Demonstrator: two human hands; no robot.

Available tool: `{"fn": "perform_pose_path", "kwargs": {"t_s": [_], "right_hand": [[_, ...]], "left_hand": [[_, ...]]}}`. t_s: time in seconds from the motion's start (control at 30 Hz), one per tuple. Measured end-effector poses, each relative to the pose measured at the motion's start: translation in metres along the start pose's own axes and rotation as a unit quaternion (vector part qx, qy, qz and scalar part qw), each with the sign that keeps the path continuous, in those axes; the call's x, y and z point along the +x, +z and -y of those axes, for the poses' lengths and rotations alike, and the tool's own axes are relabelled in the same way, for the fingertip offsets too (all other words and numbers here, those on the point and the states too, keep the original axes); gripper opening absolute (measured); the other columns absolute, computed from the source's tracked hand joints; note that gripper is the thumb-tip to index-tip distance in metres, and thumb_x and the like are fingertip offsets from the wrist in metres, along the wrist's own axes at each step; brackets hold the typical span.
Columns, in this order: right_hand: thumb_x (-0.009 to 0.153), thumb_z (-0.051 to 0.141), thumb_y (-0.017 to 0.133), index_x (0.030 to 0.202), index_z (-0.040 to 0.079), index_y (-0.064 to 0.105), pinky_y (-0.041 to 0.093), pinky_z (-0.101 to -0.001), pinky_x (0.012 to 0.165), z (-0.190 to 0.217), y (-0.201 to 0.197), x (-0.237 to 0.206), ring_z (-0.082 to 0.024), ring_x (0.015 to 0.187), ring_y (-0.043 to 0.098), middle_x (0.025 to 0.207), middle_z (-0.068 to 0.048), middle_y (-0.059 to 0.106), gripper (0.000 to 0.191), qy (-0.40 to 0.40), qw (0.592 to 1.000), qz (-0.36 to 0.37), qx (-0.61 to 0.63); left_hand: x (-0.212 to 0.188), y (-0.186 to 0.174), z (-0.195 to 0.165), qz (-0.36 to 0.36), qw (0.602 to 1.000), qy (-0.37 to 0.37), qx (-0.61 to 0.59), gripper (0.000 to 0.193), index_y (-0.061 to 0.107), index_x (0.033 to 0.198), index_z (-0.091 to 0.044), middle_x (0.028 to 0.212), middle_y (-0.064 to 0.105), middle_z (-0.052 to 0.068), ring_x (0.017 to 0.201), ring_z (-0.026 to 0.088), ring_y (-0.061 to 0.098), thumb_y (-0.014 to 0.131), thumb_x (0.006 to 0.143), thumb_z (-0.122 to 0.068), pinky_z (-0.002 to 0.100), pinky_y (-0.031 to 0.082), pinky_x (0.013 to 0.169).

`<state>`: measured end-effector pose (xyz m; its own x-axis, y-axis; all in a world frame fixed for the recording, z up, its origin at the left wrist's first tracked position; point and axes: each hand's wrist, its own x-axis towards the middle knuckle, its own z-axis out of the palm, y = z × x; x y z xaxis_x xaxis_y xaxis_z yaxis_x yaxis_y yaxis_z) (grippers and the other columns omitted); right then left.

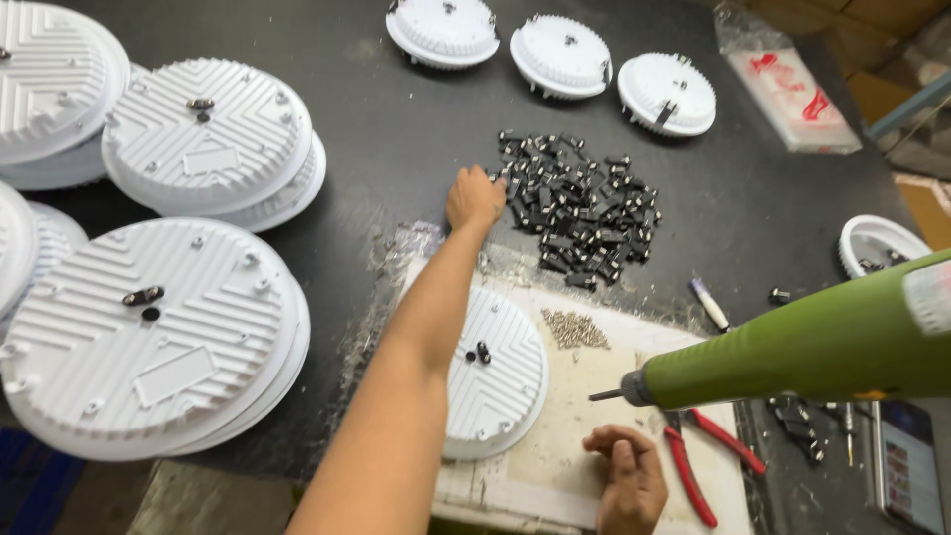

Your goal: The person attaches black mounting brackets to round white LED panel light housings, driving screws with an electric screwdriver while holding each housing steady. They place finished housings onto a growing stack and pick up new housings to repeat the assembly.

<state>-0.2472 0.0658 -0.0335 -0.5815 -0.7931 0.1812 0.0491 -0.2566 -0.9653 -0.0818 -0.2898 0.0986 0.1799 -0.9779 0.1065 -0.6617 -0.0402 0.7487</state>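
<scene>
Head: left hand (475, 198) on black clips (580, 208)

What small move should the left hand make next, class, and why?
Probably pinch one black clip from the pile and carry it back to the white round housing. The left hand rests at the pile's edge, holding nothing visible, while the right hand and the green screwdriver wait beside the housing.

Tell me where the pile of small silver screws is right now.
In the head view the pile of small silver screws lies right of centre on the pale work mat, beside the white round housing, below the heap of black clips.
</scene>
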Motion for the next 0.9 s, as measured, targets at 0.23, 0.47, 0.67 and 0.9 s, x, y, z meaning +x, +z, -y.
{"fn": "perform_pose_path", "kwargs": {"t_s": [0.23, 0.47, 0.67, 0.9], "right_hand": [[0.103, 0.009, 0.056, 0.104, -0.01, 0.064, 0.058, -0.0389, 0.082, 0.002, 0.001, 0.003, -0.026, 0.083, 0.068, 0.091, -0.018, 0.07, 0.021, 0.027, 0.998, -0.032, -0.038], [0.104, 0.008, 0.059, 0.104, -0.006, 0.064, 0.055, -0.0297, 0.085, 0.018, 0.007, -0.009, -0.017, 0.087, 0.067, 0.093, -0.012, 0.071, 0.016, 0.015, 0.995, 0.026, -0.093], [0.104, 0.008, 0.061, 0.105, -0.006, 0.067, 0.054, -0.0261, 0.081, 0.028, 0.011, -0.02, -0.014, 0.085, 0.067, 0.092, -0.01, 0.071, 0.015, 0.009, 0.991, 0.064, -0.114], [0.087, 0.003, 0.069, 0.115, -0.002, 0.07, 0.06, -0.0237, 0.071, 0.048, 0.023, -0.038, -0.01, 0.081, 0.073, 0.093, -0.007, 0.079, 0.029, 0.18, 0.939, 0.258, -0.139]], "left_hand": [[-0.004, -0.007, 0.009, -0.007, 0.997, 0.032, -0.073, 0.03, 0.074, 0.104, -0.013, 0.106, 0.072, 0.012, 0.103, 0.034, 0.069, 0.079, 0.074, -0.019, 0.045, 0.055, 0.089], [-0.02, -0.052, 0.05, -0.003, 0.968, 0.075, -0.238, 0.028, 0.078, 0.102, -0.007, 0.09, 0.081, 0.007, 0.075, 0.015, 0.078, 0.083, 0.075, -0.013, 0.028, 0.061, 0.071], [-0.09, -0.079, 0.053, -0.009, 0.928, 0.145, -0.343, 0.026, 0.079, 0.114, -0.011, 0.095, 0.082, 0.004, 0.074, 0.007, 0.078, 0.08, 0.09, -0.022, 0.022, 0.063, 0.068], [-0.304, -0.087, 0.121, 0.203, 0.913, 0.027, -0.352, 0.026, 0.073, 0.104, -0.003, 0.091, 0.081, 0.006, 0.086, 0.011, 0.079, 0.083, 0.084, -0.017, 0.028, 0.064, 0.076]]}}
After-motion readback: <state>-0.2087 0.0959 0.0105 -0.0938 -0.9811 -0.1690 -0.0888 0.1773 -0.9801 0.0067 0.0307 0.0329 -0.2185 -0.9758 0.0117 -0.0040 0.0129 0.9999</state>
